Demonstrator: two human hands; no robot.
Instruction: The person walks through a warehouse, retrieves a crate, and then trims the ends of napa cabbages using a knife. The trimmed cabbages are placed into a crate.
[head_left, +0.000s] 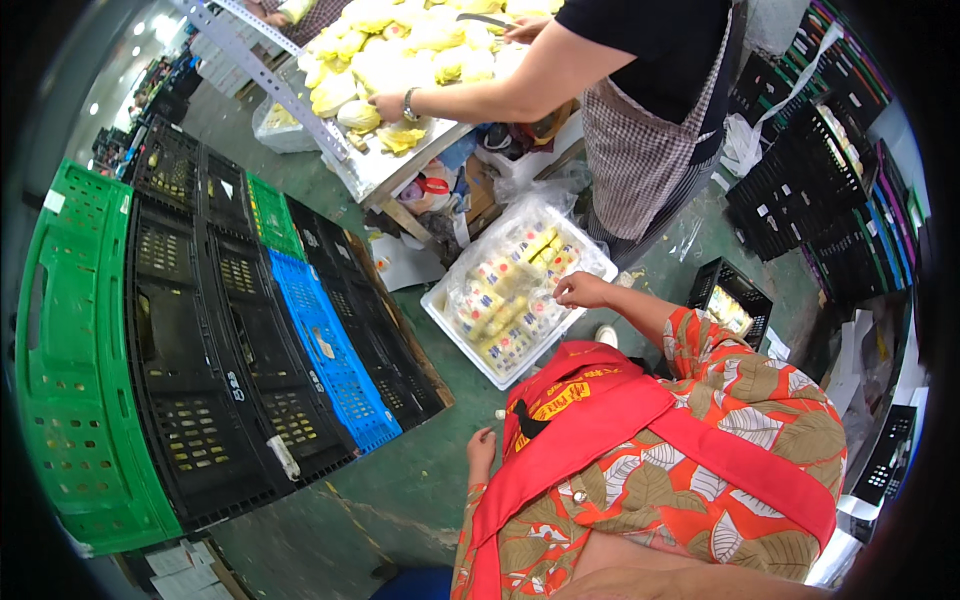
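A white foam box on the floor holds rows of wrapped pale-yellow vegetables bearing printed marks, with clear plastic film over part of them. My right hand is over the box's near right side, its fingers bent close to the film; whether they pinch it I cannot tell. Low beside my red apron, my left hand hangs with loosely bent fingers and no object visible in it. A small white thing shows near its fingertips, against the apron's edge.
Stacked green, black and blue crates stand left. Beyond the box, a co-worker in a checked apron holds a knife at a table heaped with cabbages. More black crates are right; a small crate sits on the floor.
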